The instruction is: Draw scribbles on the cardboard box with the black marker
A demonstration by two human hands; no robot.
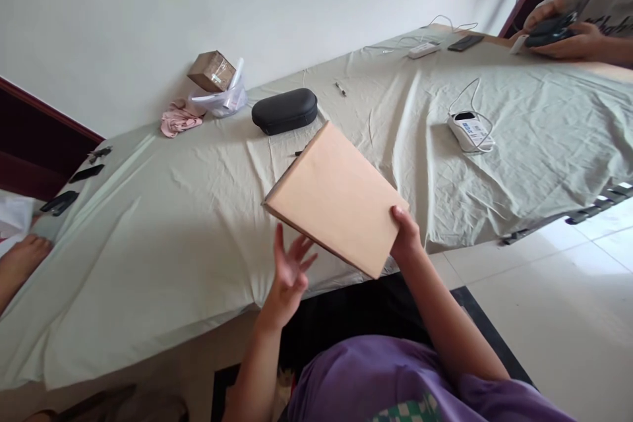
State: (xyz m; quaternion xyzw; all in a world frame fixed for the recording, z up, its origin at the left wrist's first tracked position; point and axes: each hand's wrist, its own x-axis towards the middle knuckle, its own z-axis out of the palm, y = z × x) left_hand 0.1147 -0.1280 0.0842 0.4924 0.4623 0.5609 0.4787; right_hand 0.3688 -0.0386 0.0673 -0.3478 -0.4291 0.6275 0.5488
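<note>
A flat, plain tan notebook [339, 201] is held tilted above the near part of the cloth-covered table. My right hand [408, 234] grips its right corner, thumb on the top face and the other fingers hidden beneath. Just below the notebook's lower left edge is my left hand [289, 270], fingers spread and holding nothing; whether a fingertip touches the edge I cannot tell. Behind the notebook lies a black zippered case [285, 111]. A small dark object [298, 153] shows partly past its left edge.
A greenish cloth [198, 237] covers the table. Toward the wall are a cardboard box [212, 71], a plastic bag [222, 102] and a pink cloth [180, 119]. A white corded device [471, 132] lies right. Another person's hands [564, 39] hold a dark object; another hand [30, 254] rests far left.
</note>
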